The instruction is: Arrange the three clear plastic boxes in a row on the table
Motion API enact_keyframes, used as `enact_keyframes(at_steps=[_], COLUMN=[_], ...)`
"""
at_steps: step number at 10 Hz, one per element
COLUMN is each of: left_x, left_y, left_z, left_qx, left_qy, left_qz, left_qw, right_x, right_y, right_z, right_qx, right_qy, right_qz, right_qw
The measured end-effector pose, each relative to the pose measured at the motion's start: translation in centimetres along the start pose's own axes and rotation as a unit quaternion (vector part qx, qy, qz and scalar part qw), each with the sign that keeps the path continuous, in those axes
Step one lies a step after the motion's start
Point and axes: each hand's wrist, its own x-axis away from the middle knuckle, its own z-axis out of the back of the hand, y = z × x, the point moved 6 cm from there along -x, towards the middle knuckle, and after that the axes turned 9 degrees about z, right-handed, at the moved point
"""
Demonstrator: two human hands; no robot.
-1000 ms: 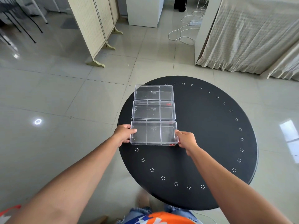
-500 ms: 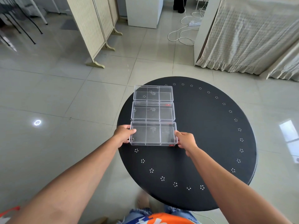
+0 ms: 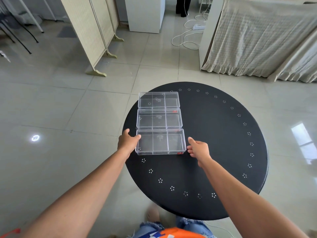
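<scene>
On the round black bench (image 3: 223, 143), three clear plastic boxes (image 3: 159, 117) lie in a touching row running away from the person. Left hand (image 3: 127, 142) rests, fingers loosely spread, against the nearest box (image 3: 160, 142); right hand (image 3: 197, 149) hovers open just beside it, holding nothing.

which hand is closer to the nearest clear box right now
Left. The left hand touches the left end of the nearest clear box, fingers on its edge. The right hand sits just off the right end, with a small gap showing.
</scene>
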Motion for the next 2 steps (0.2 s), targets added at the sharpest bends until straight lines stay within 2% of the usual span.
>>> enact_keyframes(at_steps=[1, 2], left_x=[1.6, 3.8], left_y=[1.1, 3.0], left_z=[0.7, 0.2], left_qx=[-0.009, -0.03], left_qy=[0.086, 0.147], left_qz=[-0.058, -0.162], left_qw=[0.995, 0.975], right_x=[0.2, 0.7], right_y=[0.6, 0.5], right_z=[1.7, 3.8], right_qx=[-0.015, 0.0], right_qy=[0.044, 0.079], right_qz=[0.018, 0.039], right_qw=[0.999, 0.996])
